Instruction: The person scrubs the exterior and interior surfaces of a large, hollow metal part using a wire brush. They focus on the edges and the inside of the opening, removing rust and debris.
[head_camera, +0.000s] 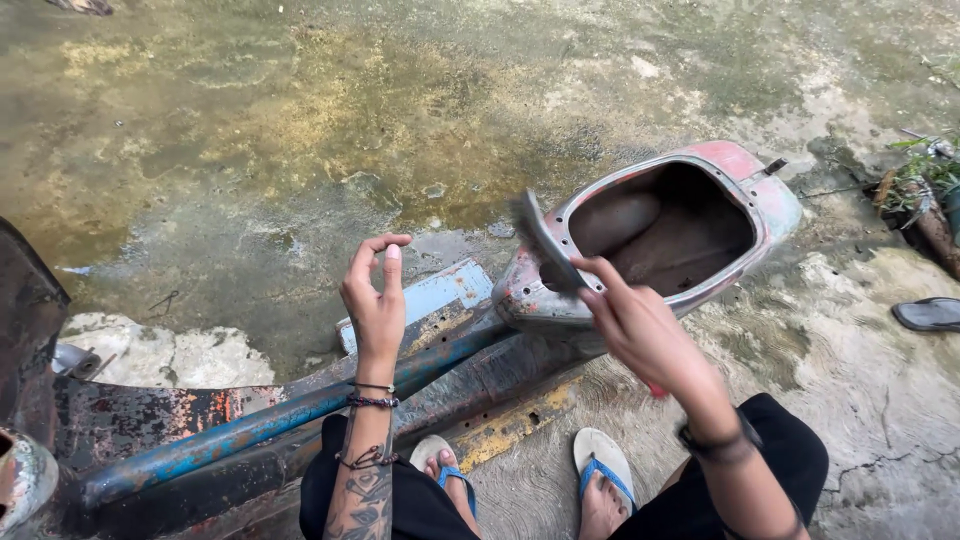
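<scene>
From the head camera I look down at an old scooter frame that lies on a wet, stained concrete floor (300, 120). Its rear body shell (770, 200), pale red and worn, lies open like a hollow tub. The right hand (640, 330) has its fingers closed around the handle of a dark brush (545, 240), which stands at the front edge of the shell, just at the rim. The brush is blurred, so I cannot tell if its bristles touch the metal. The left hand (375, 300) is raised above the blue tube (250, 430) of the frame with the fingers loosely curved. The thumb and first finger are near each other but pinch nothing, and the hand touches nothing. A light blue plate (440, 295) sits between this hand and the shell. In my judgement the step in hand is brushing the front rim of the shell. A further stroke would call for a firm hold on the handle and for keeping the bristles flat on the curved edge. The free hand could steady the frame, because the shell rests only on the ground. The person squats in blue flip-flops (603, 465) beside the frame. A dark sandal (928, 314) and some plants (925, 170) lie at the right side, well apart from the work.
</scene>
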